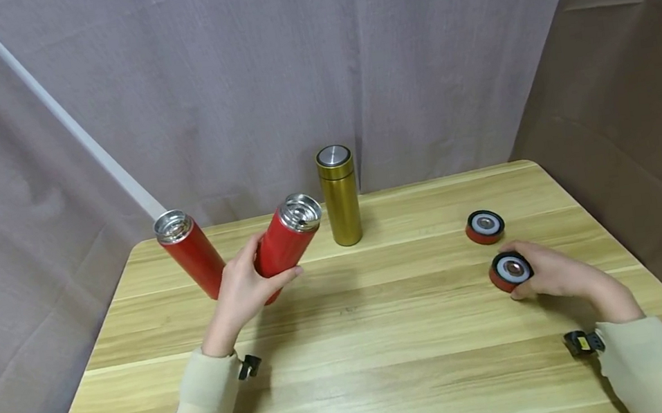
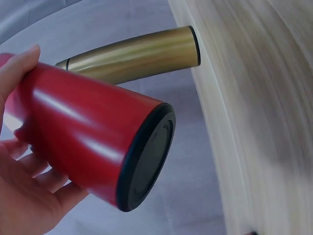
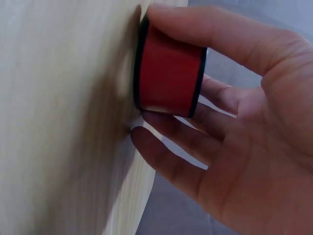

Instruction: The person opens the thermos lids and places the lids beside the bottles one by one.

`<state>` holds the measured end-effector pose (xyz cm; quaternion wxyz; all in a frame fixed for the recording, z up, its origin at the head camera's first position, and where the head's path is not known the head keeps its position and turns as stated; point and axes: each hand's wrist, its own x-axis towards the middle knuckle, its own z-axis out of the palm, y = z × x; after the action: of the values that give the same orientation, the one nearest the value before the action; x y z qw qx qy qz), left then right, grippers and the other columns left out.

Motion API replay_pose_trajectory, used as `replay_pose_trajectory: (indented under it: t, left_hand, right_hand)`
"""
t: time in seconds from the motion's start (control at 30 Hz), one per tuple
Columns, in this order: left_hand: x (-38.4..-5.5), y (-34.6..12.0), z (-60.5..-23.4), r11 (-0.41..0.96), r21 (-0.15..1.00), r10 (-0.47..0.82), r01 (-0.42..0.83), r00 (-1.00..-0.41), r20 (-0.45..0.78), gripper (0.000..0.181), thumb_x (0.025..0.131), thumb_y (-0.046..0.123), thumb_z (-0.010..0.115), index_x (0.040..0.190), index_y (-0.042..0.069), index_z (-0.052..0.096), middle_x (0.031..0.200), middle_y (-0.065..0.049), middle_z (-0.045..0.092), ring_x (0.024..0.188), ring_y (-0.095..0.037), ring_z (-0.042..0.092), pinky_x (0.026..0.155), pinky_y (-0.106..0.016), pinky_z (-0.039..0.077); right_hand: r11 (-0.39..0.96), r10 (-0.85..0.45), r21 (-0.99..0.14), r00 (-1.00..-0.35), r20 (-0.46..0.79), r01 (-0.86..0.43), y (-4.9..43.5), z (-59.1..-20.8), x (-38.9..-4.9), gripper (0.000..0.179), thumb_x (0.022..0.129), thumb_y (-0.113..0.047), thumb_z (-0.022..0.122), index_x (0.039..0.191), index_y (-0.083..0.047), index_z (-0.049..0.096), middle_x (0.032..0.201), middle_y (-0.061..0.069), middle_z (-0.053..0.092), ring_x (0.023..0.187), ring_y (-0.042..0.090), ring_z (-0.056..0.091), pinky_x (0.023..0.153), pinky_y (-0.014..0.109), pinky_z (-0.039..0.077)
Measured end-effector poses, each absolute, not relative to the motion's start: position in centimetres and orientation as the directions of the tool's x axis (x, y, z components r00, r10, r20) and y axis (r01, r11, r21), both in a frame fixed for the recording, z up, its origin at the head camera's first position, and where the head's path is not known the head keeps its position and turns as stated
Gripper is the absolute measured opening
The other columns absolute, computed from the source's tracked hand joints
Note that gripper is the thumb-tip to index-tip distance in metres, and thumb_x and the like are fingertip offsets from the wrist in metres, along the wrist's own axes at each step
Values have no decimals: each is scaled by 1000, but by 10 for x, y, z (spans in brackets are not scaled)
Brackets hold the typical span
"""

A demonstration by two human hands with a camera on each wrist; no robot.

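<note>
My left hand (image 1: pixel 247 284) grips a red thermos bottle (image 1: pixel 284 244) with no lid, its steel mouth facing up. In the left wrist view that bottle (image 2: pixel 93 132) is held off the table and its black-rimmed base shows. Left of it stands a second lidless red thermos (image 1: pixel 194 256), partly behind my hand. At the right, my right hand (image 1: pixel 555 269) holds a red lid (image 1: pixel 511 271) by its side, inner face up. The right wrist view shows the thumb and fingers around this lid (image 3: pixel 170 68), close to the tabletop. Another red lid (image 1: pixel 485 226) lies just behind it, inner face up.
A gold thermos (image 1: pixel 341 198) with its lid on stands near the table's back edge, just right of the held bottle. Grey curtains (image 1: pixel 423 48) hang behind the wooden table (image 1: pixel 416 376). A brown cloth wall (image 1: pixel 648 88) borders the right side.
</note>
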<state>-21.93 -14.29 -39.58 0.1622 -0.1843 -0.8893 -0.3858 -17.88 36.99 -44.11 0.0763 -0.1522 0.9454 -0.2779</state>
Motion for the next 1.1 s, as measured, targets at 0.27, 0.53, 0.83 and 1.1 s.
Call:
replay_pose_trajectory:
  t: [0.27, 0.53, 0.83, 1.1]
  left_hand:
    - [-233, -142, -400, 424, 832, 140, 358, -933, 330, 78, 78, 26, 89, 140, 12, 44, 129, -8, 60, 114, -30, 60, 95, -51, 50]
    - [-258, -139, -411, 318, 884, 69, 344, -938, 340, 79, 80, 17, 87, 139, 11, 35, 137, -11, 52, 126, -29, 52, 106, -51, 42]
    - [-290, -136, -431, 228, 923, -15, 310, -947, 322, 81, 79, 14, 87, 140, 9, 32, 141, -13, 50, 132, -28, 47, 111, -49, 35]
    - [-298, -134, -441, 204, 933, -3, 295, -953, 302, 83, 80, 10, 86, 142, 7, 30, 143, -16, 49, 133, -29, 46, 112, -45, 34]
  right_hand:
    - [804, -342, -537, -937, -64, -256, 368, -441, -178, 86, 72, -22, 91, 137, 12, 45, 125, 32, 55, 111, 45, 56, 88, 55, 45]
    - [804, -338, -541, -939, -72, -247, 366, -439, -177, 87, 74, -24, 90, 139, 12, 44, 127, 35, 53, 115, 49, 54, 90, 59, 44]
    - [803, -344, -537, -937, -62, -259, 365, -438, -179, 87, 76, -25, 89, 139, 13, 44, 129, 36, 53, 118, 52, 52, 92, 60, 43]
    - [803, -346, -536, -936, -64, -260, 364, -439, -179, 87, 76, -26, 89, 139, 13, 43, 130, 36, 53, 118, 51, 53, 92, 60, 43]
